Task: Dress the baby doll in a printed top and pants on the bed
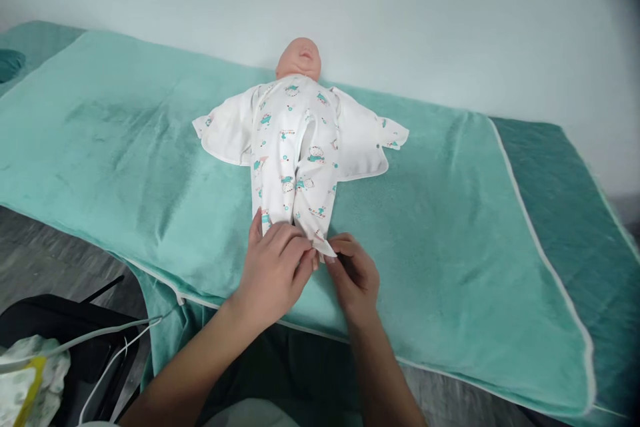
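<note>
A baby doll [300, 59] lies on its back on the green bed cover, head toward the wall. White printed baby trousers [315, 177] lie over its belly and legs, and a white baby shirt [363, 140] is spread open beneath it with both sleeves out to the sides. At the hem of the trouser leg on the right, my left hand [280, 263] and my right hand [355, 273] both pinch the cloth. The fingers of my left hand reach across the lower end of the other leg. Both of the doll's feet are hidden.
The green cover [440, 247] with white piping spreads over a long bed against a pale wall [425, 20]. At the lower left stands a black chair [65, 320] with a patterned cloth or packet [45, 360] on it. White cables [115, 330] run past it.
</note>
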